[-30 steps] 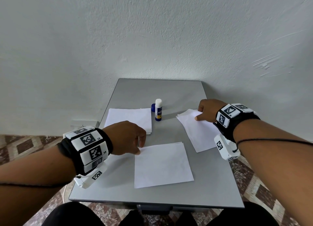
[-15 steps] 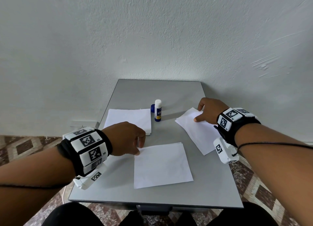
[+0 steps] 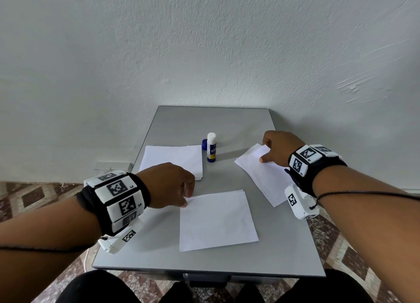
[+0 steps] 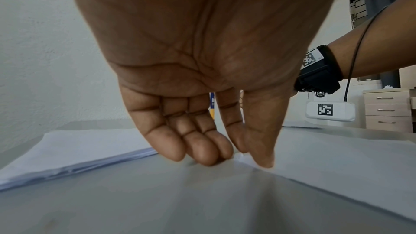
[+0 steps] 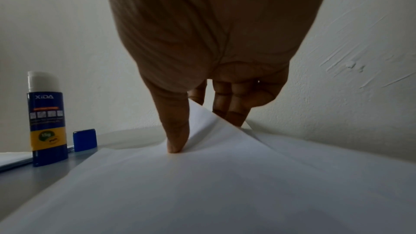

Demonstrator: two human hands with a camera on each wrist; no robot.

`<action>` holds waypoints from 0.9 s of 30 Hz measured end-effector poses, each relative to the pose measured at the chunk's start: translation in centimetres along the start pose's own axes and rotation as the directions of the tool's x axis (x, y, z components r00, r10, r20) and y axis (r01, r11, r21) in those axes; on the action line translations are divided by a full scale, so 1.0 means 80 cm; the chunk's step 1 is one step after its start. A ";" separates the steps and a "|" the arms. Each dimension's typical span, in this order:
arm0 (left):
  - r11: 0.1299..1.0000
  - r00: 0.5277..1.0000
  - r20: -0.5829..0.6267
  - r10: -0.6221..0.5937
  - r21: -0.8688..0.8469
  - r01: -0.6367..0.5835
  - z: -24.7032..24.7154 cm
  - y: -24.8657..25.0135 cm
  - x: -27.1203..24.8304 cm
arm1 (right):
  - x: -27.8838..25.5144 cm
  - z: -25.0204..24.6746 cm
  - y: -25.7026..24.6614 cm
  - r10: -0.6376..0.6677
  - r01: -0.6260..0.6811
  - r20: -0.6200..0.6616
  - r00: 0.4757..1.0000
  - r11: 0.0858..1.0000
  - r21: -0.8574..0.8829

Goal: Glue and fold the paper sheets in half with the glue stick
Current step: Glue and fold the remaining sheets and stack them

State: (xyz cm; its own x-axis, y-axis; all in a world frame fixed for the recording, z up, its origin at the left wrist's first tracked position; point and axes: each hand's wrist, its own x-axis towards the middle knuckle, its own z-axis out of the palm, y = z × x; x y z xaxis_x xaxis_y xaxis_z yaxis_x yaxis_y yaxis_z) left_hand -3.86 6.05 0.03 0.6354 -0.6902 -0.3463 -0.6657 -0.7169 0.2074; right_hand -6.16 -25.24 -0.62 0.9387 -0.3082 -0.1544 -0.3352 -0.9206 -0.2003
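Note:
An uncapped glue stick stands at the middle back of the grey table, its blue cap beside it. One white sheet lies flat at the front. My left hand touches that sheet's far left corner with thumb and forefinger tips. A second sheet lies askew on the right. My right hand pinches its far corner, thumb on top and fingers behind, and the corner curls up off the table.
A stack of white paper lies at the back left, just behind my left hand. The table stands against a white wall. Patterned floor tiles show on both sides. A chest of drawers stands to the right.
My right hand has shifted a little to the right and back, and the right sheet's far corner has come up between thumb and fingers. The left hand has stayed at its corner.

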 end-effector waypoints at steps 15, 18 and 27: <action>0.999 1.000 -0.017 0.008 0.051 -0.007 -0.001 0.004 0.001 | -0.069 -0.061 -0.020 -0.226 0.263 -0.194 0.955 0.945 0.194; 0.999 1.000 -0.027 -0.002 0.041 0.003 -0.001 0.006 -0.005 | -0.080 -0.064 -0.026 -0.258 0.301 -0.217 0.942 0.933 0.198; 0.968 0.917 -0.396 -0.046 -0.245 -0.057 -0.049 0.038 -0.039 | -0.104 -0.072 -0.074 -0.422 0.436 -0.109 0.900 0.877 0.200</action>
State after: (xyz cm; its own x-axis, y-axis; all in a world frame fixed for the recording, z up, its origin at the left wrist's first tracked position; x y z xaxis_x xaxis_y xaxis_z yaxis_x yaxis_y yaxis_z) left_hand -6.32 5.67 5.34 0.7681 -0.6394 0.0349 -0.5850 -0.6784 0.4444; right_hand -11.49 -18.62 7.43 0.9950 0.0856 0.0509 0.0992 -0.8942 -0.4364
